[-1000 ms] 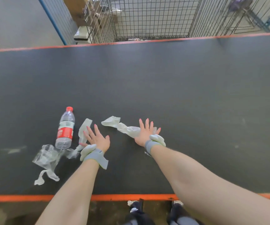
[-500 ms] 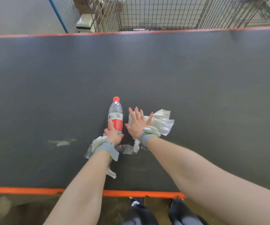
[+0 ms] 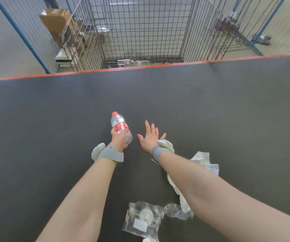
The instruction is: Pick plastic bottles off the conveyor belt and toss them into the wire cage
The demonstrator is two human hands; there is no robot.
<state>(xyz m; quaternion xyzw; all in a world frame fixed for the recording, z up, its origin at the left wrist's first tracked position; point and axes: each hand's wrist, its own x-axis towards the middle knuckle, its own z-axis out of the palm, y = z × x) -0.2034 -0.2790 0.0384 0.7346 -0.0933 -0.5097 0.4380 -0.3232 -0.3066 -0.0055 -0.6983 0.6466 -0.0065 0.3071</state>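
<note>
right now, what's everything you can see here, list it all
belt: one, dark grey with orange edges, across the view
cage: one, dark wire, beyond the belt's far edge
bottle: one, clear with red cap and label, held over the belt
caged bottles: at least two, clear, on the cage floor
scraps: several, clear and whitish plastic, on the belt by the right forearm
box: one, brown, behind mesh at far left
wristbands: two, grey, one per wrist
left hand: grips the bottle
right hand: open, fingers spread, holds nothing
</note>
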